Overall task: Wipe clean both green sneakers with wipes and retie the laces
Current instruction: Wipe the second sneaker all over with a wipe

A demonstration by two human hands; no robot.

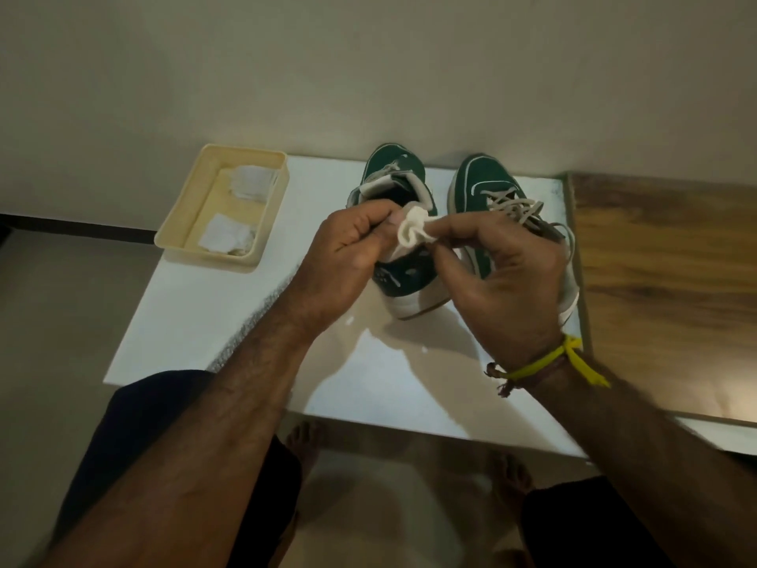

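Note:
Two green sneakers with white soles stand side by side on a white table (229, 321). The left sneaker (403, 280) has its heel towards me and its tongue pulled open. The right sneaker (485, 178) shows loose grey laces (520, 209). Above the left sneaker's heel, my left hand (348, 248) and my right hand (508, 276) both pinch a crumpled white wipe (411, 229) between the fingertips. My hands hide the middle of both shoes.
A cream plastic tray (180, 223) at the table's back left holds folded white wipes (225, 237). A wooden surface (663, 289) adjoins the table on the right. A wall runs behind. My bare feet (303, 436) are on the floor below the table's front edge.

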